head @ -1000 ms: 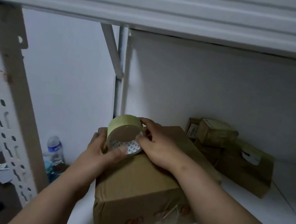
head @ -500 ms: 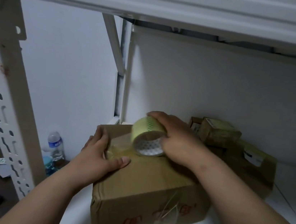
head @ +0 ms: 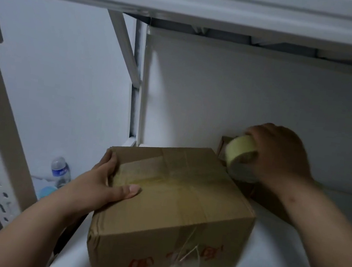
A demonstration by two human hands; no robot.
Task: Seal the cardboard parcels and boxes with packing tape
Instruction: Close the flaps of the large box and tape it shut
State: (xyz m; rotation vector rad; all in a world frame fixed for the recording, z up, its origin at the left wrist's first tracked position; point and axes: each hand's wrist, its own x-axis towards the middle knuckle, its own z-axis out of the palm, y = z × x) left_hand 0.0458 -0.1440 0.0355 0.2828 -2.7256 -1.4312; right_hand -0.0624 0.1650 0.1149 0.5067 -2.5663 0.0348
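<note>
**Cardboard box half taped on a shelf**

Head view: a cardboard box (head: 172, 202) sits on a white shelf (head: 289, 249). The left hand (head: 106, 182) presses flat on its lid. The right hand (head: 279, 156) grips the tape roll (head: 241, 152), now past the far right edge. One strip crosses the lid; cutting remains. Earlier, the roll sat over the lid's left.
</note>
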